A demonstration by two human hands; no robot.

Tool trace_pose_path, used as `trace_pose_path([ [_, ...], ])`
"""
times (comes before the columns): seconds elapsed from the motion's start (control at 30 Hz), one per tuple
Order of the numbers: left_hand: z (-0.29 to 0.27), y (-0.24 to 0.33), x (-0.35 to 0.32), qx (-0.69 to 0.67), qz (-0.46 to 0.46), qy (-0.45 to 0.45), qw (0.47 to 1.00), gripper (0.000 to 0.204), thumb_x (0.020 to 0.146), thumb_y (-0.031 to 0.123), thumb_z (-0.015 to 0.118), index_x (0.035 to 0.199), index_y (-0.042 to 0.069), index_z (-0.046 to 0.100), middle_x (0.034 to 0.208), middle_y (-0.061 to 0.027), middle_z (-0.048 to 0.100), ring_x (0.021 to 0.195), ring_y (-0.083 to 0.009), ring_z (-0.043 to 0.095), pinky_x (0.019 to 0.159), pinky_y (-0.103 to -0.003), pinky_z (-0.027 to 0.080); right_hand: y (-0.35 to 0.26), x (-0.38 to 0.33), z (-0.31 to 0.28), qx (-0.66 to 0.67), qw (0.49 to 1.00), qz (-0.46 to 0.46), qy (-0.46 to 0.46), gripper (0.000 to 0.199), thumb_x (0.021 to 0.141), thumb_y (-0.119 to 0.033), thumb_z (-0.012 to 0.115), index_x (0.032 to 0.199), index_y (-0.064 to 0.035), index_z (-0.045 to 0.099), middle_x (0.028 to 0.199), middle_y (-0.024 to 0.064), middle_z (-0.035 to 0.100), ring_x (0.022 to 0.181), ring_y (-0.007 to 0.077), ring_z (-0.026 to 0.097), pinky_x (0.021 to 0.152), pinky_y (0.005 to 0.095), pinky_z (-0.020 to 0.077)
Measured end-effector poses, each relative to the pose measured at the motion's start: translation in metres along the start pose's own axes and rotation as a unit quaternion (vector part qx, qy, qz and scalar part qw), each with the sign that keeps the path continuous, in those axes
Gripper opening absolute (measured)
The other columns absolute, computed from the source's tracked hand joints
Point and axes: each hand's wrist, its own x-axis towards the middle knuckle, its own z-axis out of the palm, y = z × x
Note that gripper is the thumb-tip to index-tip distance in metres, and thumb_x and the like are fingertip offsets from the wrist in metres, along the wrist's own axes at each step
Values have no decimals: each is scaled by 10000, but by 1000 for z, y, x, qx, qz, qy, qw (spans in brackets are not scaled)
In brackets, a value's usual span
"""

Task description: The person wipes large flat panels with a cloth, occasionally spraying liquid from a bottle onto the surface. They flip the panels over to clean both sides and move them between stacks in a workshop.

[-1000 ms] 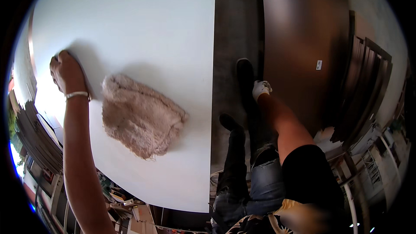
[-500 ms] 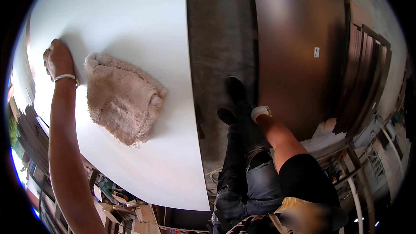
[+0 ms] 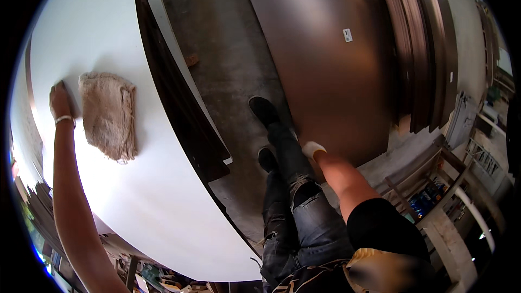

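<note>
A large white panel (image 3: 125, 206) lies flat on my left. On it rests a folded, fluffy beige cloth (image 3: 107, 115) with frayed edges. Just left of the cloth, apart from it, my left hand (image 3: 61, 101) is on the panel with its fingers curled in. What the fingers hold, if anything, is hidden. A pale bracelet circles the wrist. My right hand (image 3: 313, 150), in a white glove, hangs low beside the near edge of a glossy brown panel (image 3: 325, 87). Its fingers are hidden from view.
Dark boards (image 3: 179, 114) show beneath the white panel's right edge. A concrete floor strip (image 3: 217, 43) runs between the panels, where my feet stand. Several brown boards (image 3: 418, 54) are stacked at the right. A wooden rack (image 3: 429, 184) stands at the lower right.
The view has swung, so the white panel and cloth sit farther left and the dark boards beneath now show. My left hand is lower beside the cloth. The right arm still hangs down.
</note>
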Motion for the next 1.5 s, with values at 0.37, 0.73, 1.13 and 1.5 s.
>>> trace_pose_path([
  [0.37,-36,-60,-485,145,253,-55,955,741,862,103,609,1554,15,358,1655,-260,226,1538,-466,175,1224,-619,150,-44,-215,13,239,946,-36,216,447,885,-227,547,1298,-94,657,1236,245,670,1189,413,614,1025,478,485],
  [0.73,-52,-109,-707,106,-105,-31,988,732,886,89,561,1564,-15,304,1662,-271,174,1554,-444,108,1241,-571,71,-463,-384,-270,-173,588,-572,545,658,872,-384,676,1418,-45,536,1469,182,514,1444,359,368,1206,482,265],
  [1.13,-49,-111,-452,127,-74,84,986,687,968,199,455,1578,-34,243,1686,-216,147,1573,-373,74,1266,-510,47,-333,-360,-76,-267,716,-603,229,682,910,-356,559,1532,-102,441,1611,141,388,1536,341,260,1254,565,93],
  [1.5,-39,-93,-441,192,-80,81,975,736,952,272,404,1597,-12,195,1691,-208,125,1577,-359,56,1265,-517,4,-494,-294,-483,127,743,-365,546,734,936,-328,589,1558,-69,299,1617,230,272,1489,429,264,1212,477,295],
])
